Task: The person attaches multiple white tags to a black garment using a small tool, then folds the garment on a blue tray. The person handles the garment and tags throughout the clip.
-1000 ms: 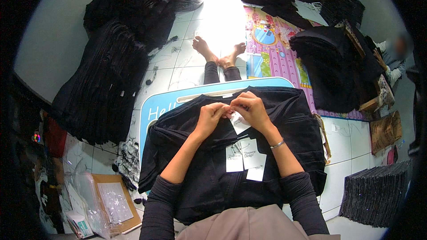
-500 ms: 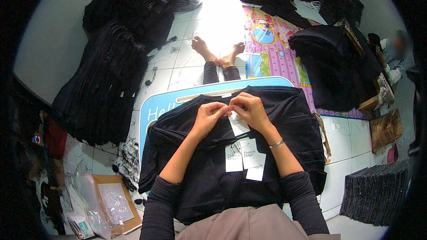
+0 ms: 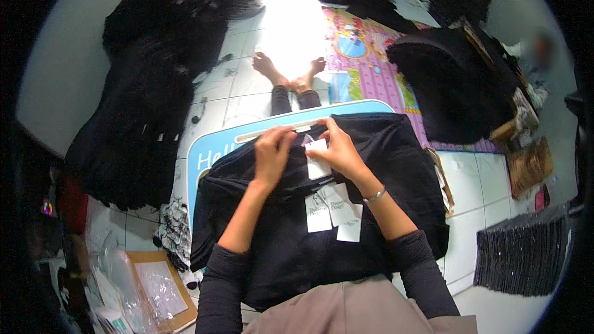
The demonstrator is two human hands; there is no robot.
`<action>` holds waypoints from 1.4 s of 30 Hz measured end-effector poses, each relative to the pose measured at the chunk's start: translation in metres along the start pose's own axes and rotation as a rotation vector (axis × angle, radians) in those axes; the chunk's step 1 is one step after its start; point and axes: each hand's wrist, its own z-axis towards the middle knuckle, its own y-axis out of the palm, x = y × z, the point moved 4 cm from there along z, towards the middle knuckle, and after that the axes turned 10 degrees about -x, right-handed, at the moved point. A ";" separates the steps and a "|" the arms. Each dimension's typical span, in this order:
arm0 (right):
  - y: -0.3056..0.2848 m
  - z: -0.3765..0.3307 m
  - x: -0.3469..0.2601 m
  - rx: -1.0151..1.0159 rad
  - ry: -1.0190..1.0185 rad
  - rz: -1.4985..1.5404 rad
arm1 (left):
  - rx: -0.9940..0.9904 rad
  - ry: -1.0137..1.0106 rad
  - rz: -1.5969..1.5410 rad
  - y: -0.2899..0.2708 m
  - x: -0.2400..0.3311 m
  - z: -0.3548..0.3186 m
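Folded black garments [image 3: 297,253] lie stacked on a light-blue lap table [image 3: 213,142] with a white rim. My right hand [image 3: 342,150] is at the top garment's upper edge, its thumb pressed on a white hang tag [image 3: 318,164]. A thin light loop shows at the tag's top, beside a small white label [image 3: 303,128] at the garment edge. My left hand [image 3: 272,156], slightly blurred, is just left of the tag, fingers bent and apart, nothing visible in them. Several more white tags [image 3: 319,215] lie overlapping on the cloth below.
Tall piles of black garments [image 3: 133,130] stand at left, with more [image 3: 448,86] at right on a colourful mat [image 3: 371,80]. A stack of dark folded pieces [image 3: 520,256] is at lower right. Plastic-wrapped cardboard [image 3: 139,272] lies lower left. Another person [image 3: 537,65] sits far right.
My hands have parted from their pinch above the tag. The left has moved off to the left; the right thumb has come onto the tag. The whole view has shifted slightly.
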 end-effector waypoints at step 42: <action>-0.006 -0.056 -0.039 0.455 -0.275 -0.298 | -0.230 -0.158 -0.642 0.030 0.035 -0.011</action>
